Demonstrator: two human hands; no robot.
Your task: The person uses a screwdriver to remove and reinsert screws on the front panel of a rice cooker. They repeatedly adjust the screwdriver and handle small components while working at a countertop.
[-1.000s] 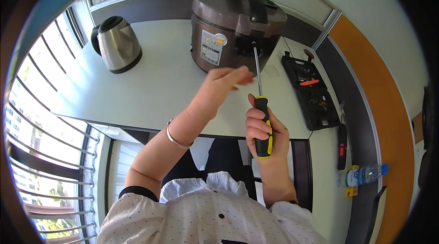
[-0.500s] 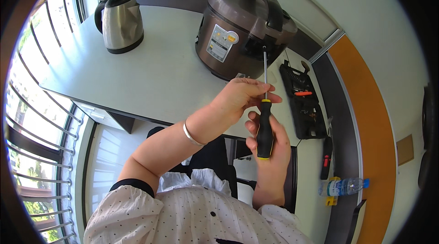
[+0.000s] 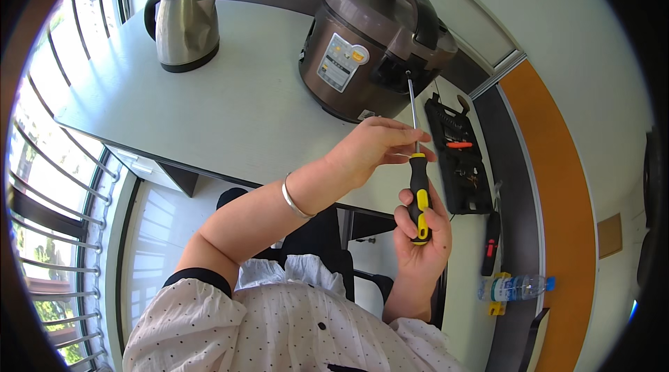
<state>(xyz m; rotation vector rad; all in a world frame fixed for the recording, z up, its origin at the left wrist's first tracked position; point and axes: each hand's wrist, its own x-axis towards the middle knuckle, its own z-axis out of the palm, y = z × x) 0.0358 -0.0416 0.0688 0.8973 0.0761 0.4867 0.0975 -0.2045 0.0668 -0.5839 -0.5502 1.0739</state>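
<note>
A brown rice cooker [image 3: 362, 48] stands on the table, its dark recessed part facing me. The tip of a screwdriver [image 3: 419, 180] with a black and yellow handle reaches into that recess. My right hand [image 3: 426, 232] is wrapped round the handle, fingers closed. Farther up, my left hand [image 3: 380, 145] pinches the metal shaft just above the handle with thumb and fingers. Whether the tip sits in a screw is too small to tell.
A steel kettle [image 3: 187, 27] stands at the left of the white table [image 3: 244, 86]. On the right lie an open black tool case [image 3: 465, 180] with an orange-handled tool, a black and red tool [image 3: 492, 243] and a water bottle [image 3: 517, 287]. A barred window is at far left.
The handle has turned in my right hand, so its yellow patches now face up. Both hands and the screwdriver handle sit slightly farther right in view. The tip stays at the cooker.
</note>
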